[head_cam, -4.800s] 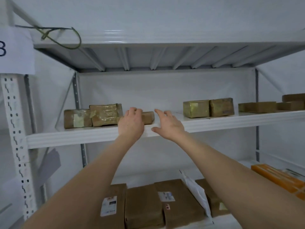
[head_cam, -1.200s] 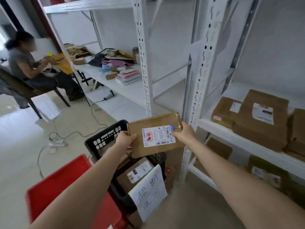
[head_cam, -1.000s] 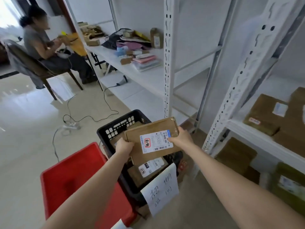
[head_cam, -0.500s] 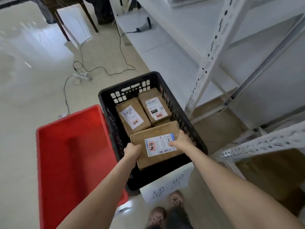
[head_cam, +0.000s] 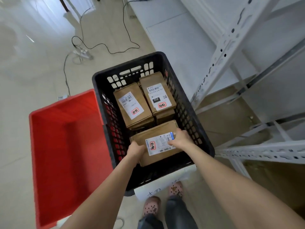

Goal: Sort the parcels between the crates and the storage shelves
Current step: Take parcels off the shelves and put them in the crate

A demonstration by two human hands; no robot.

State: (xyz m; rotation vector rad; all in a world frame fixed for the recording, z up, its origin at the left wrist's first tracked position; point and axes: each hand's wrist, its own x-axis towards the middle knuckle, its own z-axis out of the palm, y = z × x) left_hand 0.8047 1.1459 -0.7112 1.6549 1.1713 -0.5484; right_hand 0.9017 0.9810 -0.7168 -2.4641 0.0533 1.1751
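Note:
Both my hands hold a flat brown parcel [head_cam: 153, 135] with a white label, low inside the near end of the black crate [head_cam: 194, 116]. My left hand [head_cam: 136, 150] grips its near-left edge. My right hand [head_cam: 180, 138] grips its right edge, thumb over the label. Beyond it in the crate lie two more brown labelled parcels, one on the left [head_cam: 132, 104] and one on the right [head_cam: 157, 95], side by side on top of others.
A red crate [head_cam: 66, 146] stands to the left of the black one, nothing visible inside. White storage shelves [head_cam: 231, 52] rise on the right. Cables and a power strip [head_cam: 82, 52] lie on the tiled floor beyond. A paper sign [head_cam: 158, 187] hangs on the black crate's near wall above my feet.
I turned from the upper shelf to the crates with the parcel in both hands, and it has come down from chest height into the black crate.

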